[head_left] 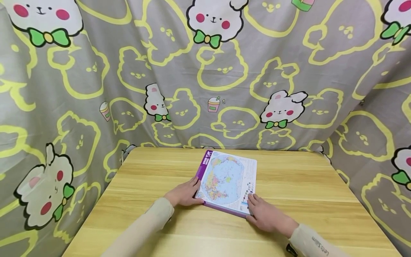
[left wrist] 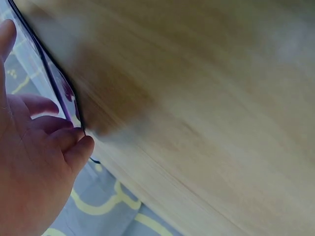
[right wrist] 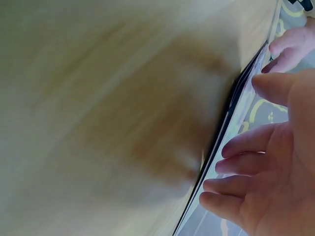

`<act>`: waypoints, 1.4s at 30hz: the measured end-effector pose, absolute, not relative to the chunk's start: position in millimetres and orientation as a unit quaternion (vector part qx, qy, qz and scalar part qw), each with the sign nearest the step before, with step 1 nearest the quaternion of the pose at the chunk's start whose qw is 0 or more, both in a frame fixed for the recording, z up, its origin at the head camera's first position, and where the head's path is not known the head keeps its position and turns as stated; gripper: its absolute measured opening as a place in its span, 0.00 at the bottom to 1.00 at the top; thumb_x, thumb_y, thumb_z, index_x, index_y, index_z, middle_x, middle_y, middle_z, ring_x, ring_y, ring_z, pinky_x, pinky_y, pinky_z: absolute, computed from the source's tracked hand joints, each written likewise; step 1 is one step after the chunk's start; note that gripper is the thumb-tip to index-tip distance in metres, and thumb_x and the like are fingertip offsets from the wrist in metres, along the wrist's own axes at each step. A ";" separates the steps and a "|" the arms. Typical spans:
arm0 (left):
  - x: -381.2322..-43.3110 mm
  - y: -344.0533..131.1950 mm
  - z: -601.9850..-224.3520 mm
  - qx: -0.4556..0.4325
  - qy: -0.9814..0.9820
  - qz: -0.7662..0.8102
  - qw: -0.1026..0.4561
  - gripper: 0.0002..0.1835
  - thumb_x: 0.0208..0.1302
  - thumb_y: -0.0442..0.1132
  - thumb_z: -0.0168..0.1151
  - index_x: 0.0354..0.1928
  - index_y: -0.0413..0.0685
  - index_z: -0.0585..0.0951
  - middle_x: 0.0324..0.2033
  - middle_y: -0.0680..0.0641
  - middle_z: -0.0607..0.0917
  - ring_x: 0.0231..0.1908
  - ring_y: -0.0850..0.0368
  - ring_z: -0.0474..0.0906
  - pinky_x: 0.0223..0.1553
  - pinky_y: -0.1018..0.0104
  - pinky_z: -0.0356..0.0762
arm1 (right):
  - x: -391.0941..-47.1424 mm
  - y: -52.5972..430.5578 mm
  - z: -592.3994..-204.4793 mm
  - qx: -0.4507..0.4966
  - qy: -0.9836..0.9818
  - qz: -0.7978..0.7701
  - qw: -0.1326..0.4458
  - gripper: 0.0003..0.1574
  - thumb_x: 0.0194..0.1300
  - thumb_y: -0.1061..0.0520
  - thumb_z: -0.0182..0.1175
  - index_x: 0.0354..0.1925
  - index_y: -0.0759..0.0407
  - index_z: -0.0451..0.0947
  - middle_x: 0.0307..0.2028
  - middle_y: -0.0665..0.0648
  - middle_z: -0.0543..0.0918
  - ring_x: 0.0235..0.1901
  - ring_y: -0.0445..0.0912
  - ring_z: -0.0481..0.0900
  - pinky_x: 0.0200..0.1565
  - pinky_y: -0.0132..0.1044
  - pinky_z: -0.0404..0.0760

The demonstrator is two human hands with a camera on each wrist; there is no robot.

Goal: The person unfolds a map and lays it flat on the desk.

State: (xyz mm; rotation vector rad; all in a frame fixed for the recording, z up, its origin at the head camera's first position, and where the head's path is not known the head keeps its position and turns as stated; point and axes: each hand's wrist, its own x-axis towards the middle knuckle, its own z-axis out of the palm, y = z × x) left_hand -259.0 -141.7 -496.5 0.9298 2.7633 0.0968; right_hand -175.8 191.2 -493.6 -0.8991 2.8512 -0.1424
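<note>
A flat box [head_left: 224,180] with a world map printed on its top and a purple band along its left side lies slightly turned on the wooden table. My left hand [head_left: 184,193] is at its near left corner, fingers along the left edge and thumb at the near edge. At the near right corner, my right hand [head_left: 264,214] has its fingertips over the right edge and its thumb low by the front. In the left wrist view, the fingertips [left wrist: 81,147] touch the box's side. Extended, slightly spread fingers [right wrist: 241,162] lie along the dark edge in the right wrist view.
The light wooden table [head_left: 144,167] extends around the box on all sides. A grey curtain [head_left: 231,75] with yellow outlines and white cartoon animals hangs behind the table and along both sides.
</note>
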 end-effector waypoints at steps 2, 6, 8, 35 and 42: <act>-259.3 -141.8 -495.5 0.319 0.941 0.031 0.113 0.48 0.62 0.66 0.51 0.70 0.34 0.57 0.70 0.33 0.52 0.70 0.43 0.49 0.67 0.57 0.54 | -174.3 190.5 -494.5 -0.298 0.951 -0.044 0.073 0.40 0.70 0.43 0.50 0.62 0.77 0.64 0.65 0.73 0.61 0.65 0.66 0.57 0.64 0.55 0.60; -260.0 -142.1 -496.2 0.323 0.939 0.026 0.116 0.47 0.63 0.65 0.51 0.70 0.34 0.57 0.70 0.32 0.52 0.70 0.43 0.48 0.67 0.57 0.55 | -172.7 189.6 -495.9 -0.302 0.950 -0.040 0.063 0.39 0.70 0.45 0.51 0.61 0.78 0.65 0.64 0.73 0.64 0.64 0.67 0.59 0.63 0.54 0.62; -260.7 -142.2 -497.6 0.325 0.938 0.022 0.118 0.47 0.63 0.65 0.51 0.70 0.34 0.58 0.70 0.32 0.52 0.70 0.43 0.48 0.67 0.57 0.54 | -172.5 189.6 -496.3 -0.306 0.949 -0.040 0.058 0.38 0.69 0.46 0.52 0.60 0.79 0.65 0.63 0.74 0.64 0.63 0.68 0.60 0.63 0.55 0.62; -255.1 -140.8 -497.9 0.334 0.937 -0.015 0.101 0.48 0.61 0.68 0.51 0.69 0.35 0.61 0.69 0.32 0.56 0.69 0.42 0.51 0.68 0.56 0.54 | -176.7 191.3 -499.4 -0.305 0.950 -0.042 0.043 0.38 0.67 0.48 0.55 0.59 0.80 0.66 0.62 0.76 0.65 0.62 0.69 0.61 0.63 0.56 0.61; -250.4 -139.6 -495.0 0.333 0.937 -0.019 0.101 0.46 0.62 0.67 0.51 0.69 0.36 0.61 0.68 0.32 0.57 0.69 0.42 0.51 0.68 0.56 0.54 | -181.7 194.1 -500.5 -0.307 0.950 -0.036 0.040 0.37 0.67 0.48 0.55 0.58 0.81 0.66 0.61 0.76 0.65 0.62 0.70 0.61 0.63 0.57 0.61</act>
